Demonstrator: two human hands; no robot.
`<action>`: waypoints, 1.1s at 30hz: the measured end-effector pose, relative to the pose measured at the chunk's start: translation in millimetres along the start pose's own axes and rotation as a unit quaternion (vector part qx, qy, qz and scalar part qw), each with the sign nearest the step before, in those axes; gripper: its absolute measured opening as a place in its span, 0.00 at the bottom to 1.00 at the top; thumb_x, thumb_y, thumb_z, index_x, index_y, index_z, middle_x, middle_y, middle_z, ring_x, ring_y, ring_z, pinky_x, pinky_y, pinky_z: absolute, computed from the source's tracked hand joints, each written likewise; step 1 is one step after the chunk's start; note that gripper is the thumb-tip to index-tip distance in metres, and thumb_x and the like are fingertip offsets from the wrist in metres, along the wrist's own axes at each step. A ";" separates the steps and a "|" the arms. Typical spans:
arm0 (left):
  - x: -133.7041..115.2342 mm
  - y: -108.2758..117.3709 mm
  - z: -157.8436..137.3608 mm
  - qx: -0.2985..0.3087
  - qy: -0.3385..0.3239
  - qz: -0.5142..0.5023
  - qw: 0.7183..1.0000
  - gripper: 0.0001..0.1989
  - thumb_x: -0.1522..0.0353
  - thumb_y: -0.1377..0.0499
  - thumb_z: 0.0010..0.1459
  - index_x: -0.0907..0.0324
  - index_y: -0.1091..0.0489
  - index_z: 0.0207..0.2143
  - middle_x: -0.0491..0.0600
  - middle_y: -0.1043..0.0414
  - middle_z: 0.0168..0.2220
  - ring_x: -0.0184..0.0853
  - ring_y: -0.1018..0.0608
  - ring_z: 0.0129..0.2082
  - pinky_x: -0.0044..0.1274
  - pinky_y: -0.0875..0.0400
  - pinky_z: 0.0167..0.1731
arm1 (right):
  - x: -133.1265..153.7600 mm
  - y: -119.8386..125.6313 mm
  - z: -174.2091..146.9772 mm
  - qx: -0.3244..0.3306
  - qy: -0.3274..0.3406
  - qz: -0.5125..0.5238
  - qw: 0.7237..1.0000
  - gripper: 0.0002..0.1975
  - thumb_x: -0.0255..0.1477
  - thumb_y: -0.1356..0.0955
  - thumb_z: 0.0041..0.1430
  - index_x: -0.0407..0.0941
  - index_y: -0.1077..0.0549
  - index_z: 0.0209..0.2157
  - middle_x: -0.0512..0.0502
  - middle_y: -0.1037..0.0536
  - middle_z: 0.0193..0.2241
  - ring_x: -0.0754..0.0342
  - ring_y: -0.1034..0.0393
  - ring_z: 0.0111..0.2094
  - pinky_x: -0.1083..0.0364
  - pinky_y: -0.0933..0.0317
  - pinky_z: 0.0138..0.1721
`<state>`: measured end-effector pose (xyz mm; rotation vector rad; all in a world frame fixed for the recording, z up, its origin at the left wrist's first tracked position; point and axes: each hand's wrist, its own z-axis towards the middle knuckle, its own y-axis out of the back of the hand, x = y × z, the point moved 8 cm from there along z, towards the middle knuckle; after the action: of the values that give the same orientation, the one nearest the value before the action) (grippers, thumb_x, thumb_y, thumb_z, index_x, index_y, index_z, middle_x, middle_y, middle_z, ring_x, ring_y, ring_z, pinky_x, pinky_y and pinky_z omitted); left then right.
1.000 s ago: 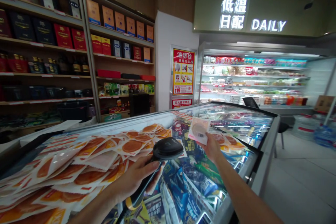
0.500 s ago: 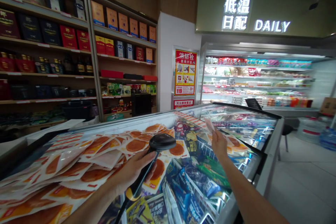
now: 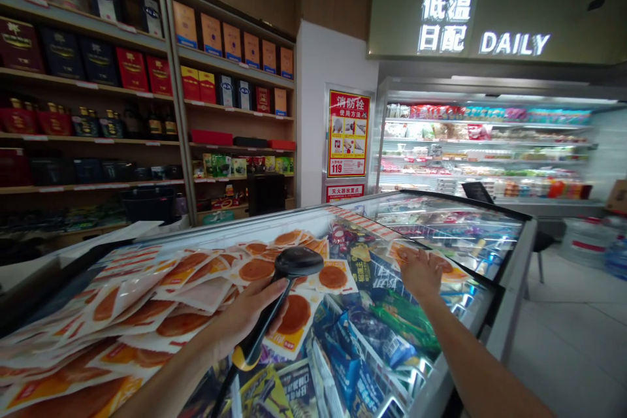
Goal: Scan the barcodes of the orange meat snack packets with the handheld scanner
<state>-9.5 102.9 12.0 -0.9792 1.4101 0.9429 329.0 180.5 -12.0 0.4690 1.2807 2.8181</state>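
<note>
My left hand is wrapped round the handle of a black barcode scanner with a yellow band near its base. The scanner's head points away, over the freezer. At the right, my right hand is palm down with bent fingers on a flat, clear-and-white food packet with round brown slices; the fingertips are partly hidden. Just under the scanner lies a similar packet, and another packet sits beyond it. A large heap of these packets spreads over the left side.
The chest freezer's glass top carries the packets; bagged goods in wire baskets show below. Shelves with boxes stand left, a lit refrigerated case behind. A black chair and water bottles are at the right.
My right hand has lowered a raised packet onto the packets at the right of the glass. My left hand keeps the scanner almost in place. The view has shifted slightly.
</note>
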 end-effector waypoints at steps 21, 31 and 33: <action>4.0 4.2 -9.1 -0.051 -0.007 -0.025 0.998 0.18 0.55 0.46 0.43 0.62 0.40 0.21 0.43 0.37 0.16 0.25 0.37 0.13 0.18 0.46 0.13 | 164.1 15.3 -61.4 0.203 0.291 0.251 0.901 0.16 0.32 0.46 0.54 0.49 0.33 0.41 0.49 0.31 0.43 0.55 0.38 0.43 0.55 0.48 0.44; -5.5 -23.3 -20.3 0.023 0.018 -0.051 0.998 0.17 0.54 0.47 0.44 0.61 0.40 0.22 0.44 0.37 0.18 0.25 0.37 0.13 0.18 0.47 0.13 | 45.1 -9.0 -13.5 0.086 -0.144 0.532 0.830 0.19 0.40 0.43 0.49 0.42 0.34 0.35 0.47 0.28 0.21 0.56 0.36 0.19 0.56 0.42 0.21; -5.8 -28.5 -21.4 0.035 0.010 -0.047 0.998 0.17 0.55 0.47 0.44 0.61 0.40 0.23 0.44 0.38 0.18 0.25 0.37 0.12 0.18 0.47 0.12 | 40.1 -12.6 -12.7 0.080 -0.162 0.560 0.808 0.19 0.40 0.42 0.47 0.42 0.34 0.35 0.48 0.28 0.20 0.56 0.36 0.19 0.56 0.42 0.20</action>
<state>10.4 73.5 18.7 -0.9950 1.3919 0.8118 285.7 184.8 -18.6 2.2538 1.4431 3.0607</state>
